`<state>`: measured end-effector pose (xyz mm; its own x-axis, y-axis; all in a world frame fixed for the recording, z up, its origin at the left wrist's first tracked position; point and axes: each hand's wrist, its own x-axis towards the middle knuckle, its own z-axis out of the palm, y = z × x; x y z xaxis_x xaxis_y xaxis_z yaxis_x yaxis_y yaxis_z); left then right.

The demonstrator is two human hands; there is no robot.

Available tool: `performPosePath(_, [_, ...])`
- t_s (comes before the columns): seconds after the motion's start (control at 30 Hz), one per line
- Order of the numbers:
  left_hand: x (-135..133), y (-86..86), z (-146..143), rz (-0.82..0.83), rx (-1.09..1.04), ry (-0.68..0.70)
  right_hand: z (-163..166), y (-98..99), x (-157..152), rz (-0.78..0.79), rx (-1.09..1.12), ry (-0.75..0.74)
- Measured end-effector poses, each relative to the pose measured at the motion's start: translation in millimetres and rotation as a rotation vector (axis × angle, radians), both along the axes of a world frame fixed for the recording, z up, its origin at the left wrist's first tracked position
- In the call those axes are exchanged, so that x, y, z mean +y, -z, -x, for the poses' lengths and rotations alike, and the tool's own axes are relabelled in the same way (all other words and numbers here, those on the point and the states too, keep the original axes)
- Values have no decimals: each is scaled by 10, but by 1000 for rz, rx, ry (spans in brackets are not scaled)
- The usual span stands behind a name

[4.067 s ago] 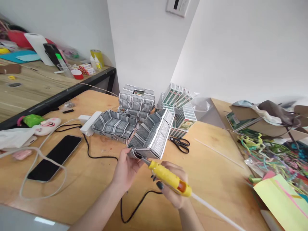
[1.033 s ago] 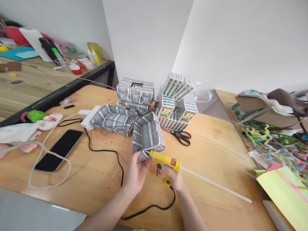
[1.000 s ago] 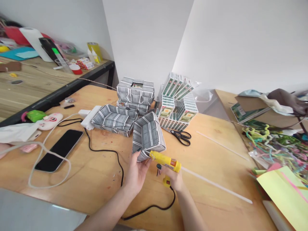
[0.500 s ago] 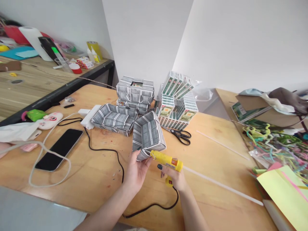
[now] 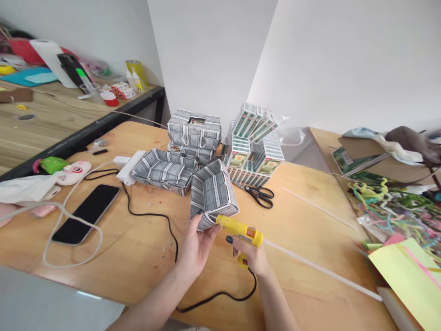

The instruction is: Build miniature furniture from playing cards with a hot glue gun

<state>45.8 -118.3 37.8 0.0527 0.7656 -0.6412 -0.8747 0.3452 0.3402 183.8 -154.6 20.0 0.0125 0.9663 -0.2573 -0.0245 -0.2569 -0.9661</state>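
Observation:
My left hand (image 5: pixel 196 246) grips the near corner of an open grey patterned box (image 5: pixel 214 189), thumb over the rim, tilting it above the table. In my right hand (image 5: pixel 251 252) is a yellow hot glue gun (image 5: pixel 239 228), its nozzle against the box's near edge. A long clear glue stick (image 5: pixel 320 265) sticks out of the gun's back. Just left of the held box lies a second open patterned box (image 5: pixel 165 171). Behind them stands a stack of closed patterned boxes (image 5: pixel 195 131).
Stacked small green-and-white boxes (image 5: pixel 255 147) stand at the back, with black scissors (image 5: pixel 260 195) before them. A phone (image 5: pixel 87 214), a white power strip (image 5: pixel 131 168) and cables lie left. A thin glue stick (image 5: pixel 319 208), coloured pipe cleaners (image 5: pixel 399 207) and yellow paper (image 5: pixel 408 280) are right.
Almost nothing differs. The view has shifted very slightly; both hands, the box and the glue gun keep the same arrangement.

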Motion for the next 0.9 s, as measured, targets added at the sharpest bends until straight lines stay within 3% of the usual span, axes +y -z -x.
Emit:
performPosePath(0.33, [-41, 99, -30, -85, 79, -12, -22, -93, 16, -19, 12, -19])
performPosePath(0.7, [-34, 63, -43, -58, 99, -9, -80, -127, 1, 121, -19, -2])
performPosePath(0.9, [-37, 55, -49, -92, 69, -28, -279, -127, -14, 80, -33, -81])
